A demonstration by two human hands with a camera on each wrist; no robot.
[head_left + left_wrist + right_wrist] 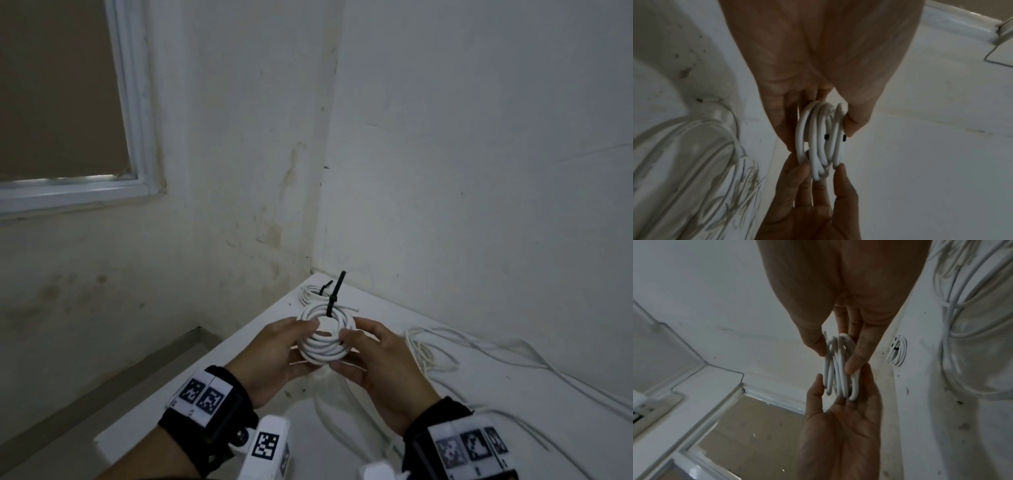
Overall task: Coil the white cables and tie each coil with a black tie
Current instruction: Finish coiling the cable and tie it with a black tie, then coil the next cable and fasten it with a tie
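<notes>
White table (376, 445) in the corner, coil held up.
Left hand (274, 353) and right hand (380, 370) pinch the white cable coil (322, 342); black tie (334, 294) on its far side.

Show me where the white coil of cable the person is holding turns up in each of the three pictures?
Head view: the held coil sits low in the middle, between the left hand and right hand, its black tie sticking up.
Left wrist view: edge-on at centre.
Right wrist view: edge-on at centre.
Shared landmark: the loose white cables on the table, left edge in the left wrist view, upper right in the right wrist view.
</notes>
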